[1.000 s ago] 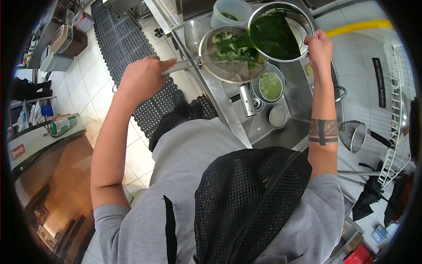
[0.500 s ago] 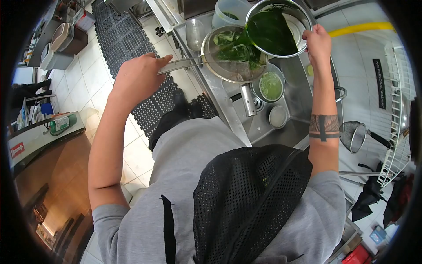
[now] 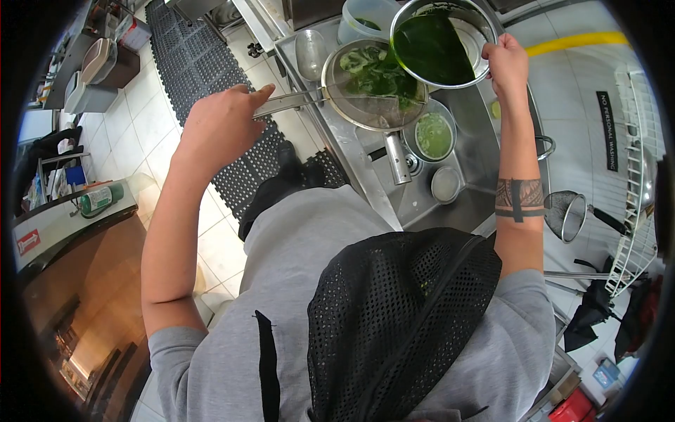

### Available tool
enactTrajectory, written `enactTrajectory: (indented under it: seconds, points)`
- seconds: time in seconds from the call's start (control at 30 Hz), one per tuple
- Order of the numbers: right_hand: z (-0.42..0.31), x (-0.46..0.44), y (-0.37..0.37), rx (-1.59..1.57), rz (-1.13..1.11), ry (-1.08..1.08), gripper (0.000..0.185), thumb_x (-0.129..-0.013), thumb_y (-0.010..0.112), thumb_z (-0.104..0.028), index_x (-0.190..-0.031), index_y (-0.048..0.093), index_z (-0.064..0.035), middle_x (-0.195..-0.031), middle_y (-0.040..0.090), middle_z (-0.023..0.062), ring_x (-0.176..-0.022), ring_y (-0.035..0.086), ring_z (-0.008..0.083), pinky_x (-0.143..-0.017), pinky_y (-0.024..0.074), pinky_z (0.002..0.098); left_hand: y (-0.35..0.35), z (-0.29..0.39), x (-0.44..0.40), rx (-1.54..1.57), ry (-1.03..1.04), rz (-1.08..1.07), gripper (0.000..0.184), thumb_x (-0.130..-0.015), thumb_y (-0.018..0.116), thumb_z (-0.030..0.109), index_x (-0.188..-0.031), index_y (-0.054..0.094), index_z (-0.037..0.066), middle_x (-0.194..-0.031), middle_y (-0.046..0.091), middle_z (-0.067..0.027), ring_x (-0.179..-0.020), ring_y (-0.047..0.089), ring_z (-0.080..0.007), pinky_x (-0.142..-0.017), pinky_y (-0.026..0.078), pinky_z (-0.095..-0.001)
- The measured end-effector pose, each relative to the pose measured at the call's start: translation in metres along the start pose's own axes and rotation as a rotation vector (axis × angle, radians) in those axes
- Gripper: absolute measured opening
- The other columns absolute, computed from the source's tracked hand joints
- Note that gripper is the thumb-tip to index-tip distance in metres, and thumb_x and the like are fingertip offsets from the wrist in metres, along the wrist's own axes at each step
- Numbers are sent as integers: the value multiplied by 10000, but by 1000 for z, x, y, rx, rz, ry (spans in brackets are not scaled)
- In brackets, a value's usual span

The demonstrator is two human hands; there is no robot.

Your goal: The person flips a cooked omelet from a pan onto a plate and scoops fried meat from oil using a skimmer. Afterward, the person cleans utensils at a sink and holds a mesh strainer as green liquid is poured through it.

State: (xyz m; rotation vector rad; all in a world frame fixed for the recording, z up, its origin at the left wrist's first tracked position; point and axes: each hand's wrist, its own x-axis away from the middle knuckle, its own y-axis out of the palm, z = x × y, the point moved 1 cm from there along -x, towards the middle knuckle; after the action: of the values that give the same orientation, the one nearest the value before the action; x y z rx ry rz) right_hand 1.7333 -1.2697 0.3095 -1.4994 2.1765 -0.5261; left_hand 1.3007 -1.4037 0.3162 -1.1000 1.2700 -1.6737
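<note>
My left hand (image 3: 223,132) is closed around the long metal handle of a round strainer (image 3: 351,105). Wet green leaves (image 3: 383,77) lie in its mesh. My right hand (image 3: 506,62) grips the rim side of a steel pot (image 3: 479,46), tilted just above the strainer's right edge. Dark green liquid (image 3: 432,49) fills the pot's lower side; no stream shows at its lip. Below the strainer, a thick metal handle (image 3: 398,160) sticks out toward me; the vessel it belongs to is mostly hidden.
In the steel sink (image 3: 478,133) stand a container of pale green foamy liquid (image 3: 434,137) and a small round cup (image 3: 445,184). A translucent tub (image 3: 362,24) is behind the strainer, with a metal scoop (image 3: 311,55) to the left. A small sieve (image 3: 564,216) hangs at right.
The green stream running from the pot into the strainer has stopped. The pot has shifted slightly up and left, and more of the leaves show. My left hand stays put.
</note>
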Motion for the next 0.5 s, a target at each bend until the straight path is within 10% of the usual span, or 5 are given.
enactTrajectory:
  seconds: [0.27, 0.5]
  points:
    - [-6, 3, 2, -1, -4, -1, 226, -675, 612, -37, -630, 393, -73, -561, 419, 4, -482, 402, 115, -414, 369, 317, -9, 13, 13, -45, 233, 361, 550, -777, 754, 107, -1312, 625, 128, -1105, 629, -103, -1061, 599, -318, -944, 480, -424]
    - [-11, 8, 2, 6, -3, -33, 223, -682, 606, -24, -626, 395, -69, -555, 418, 4, -469, 390, 111, -403, 355, 314, -16, 54, 56, 477, 396, 176, 423, -793, 756, 131, -1203, 679, 58, -1019, 657, -120, -1012, 611, -328, -930, 483, -415]
